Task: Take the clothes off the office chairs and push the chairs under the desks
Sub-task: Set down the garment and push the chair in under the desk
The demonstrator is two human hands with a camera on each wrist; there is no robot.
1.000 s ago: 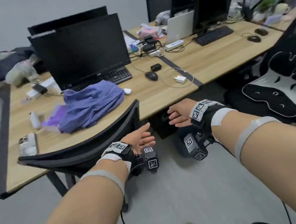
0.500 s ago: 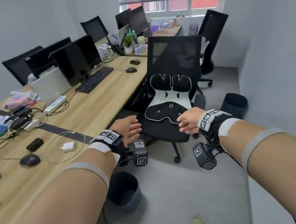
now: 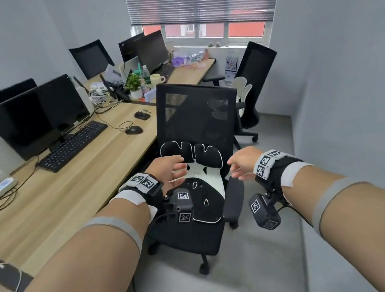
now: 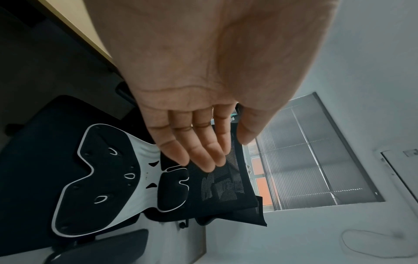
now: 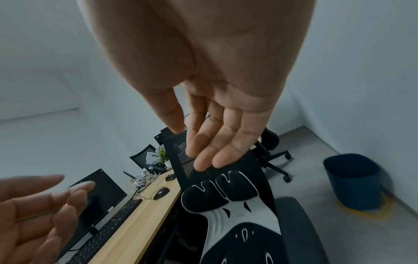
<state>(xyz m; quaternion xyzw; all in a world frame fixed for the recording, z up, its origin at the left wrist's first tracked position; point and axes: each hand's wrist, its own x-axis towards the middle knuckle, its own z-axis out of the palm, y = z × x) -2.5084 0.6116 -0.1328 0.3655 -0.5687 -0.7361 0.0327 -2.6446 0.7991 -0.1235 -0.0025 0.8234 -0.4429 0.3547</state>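
Two hands (image 3: 173, 173) (image 3: 243, 165), three office chairs (image 3: 197, 118) (image 3: 255, 83) (image 3: 90, 57), one keyboard (image 3: 71, 147), one mouse (image 3: 133, 130).

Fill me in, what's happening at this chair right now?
A person is reaching both arms toward a black mesh office chair that stands pulled out beside the wooden desk. The left hand and right hand are open, hold nothing and hover above the seat. A black-and-white support cushion sits on the chair; no clothes show on it. It is not yet pushed under the desk.

A wooden desk (image 3: 54, 200) carries a monitor (image 3: 36, 117), keyboard (image 3: 74, 146) and mouse (image 3: 133, 130).
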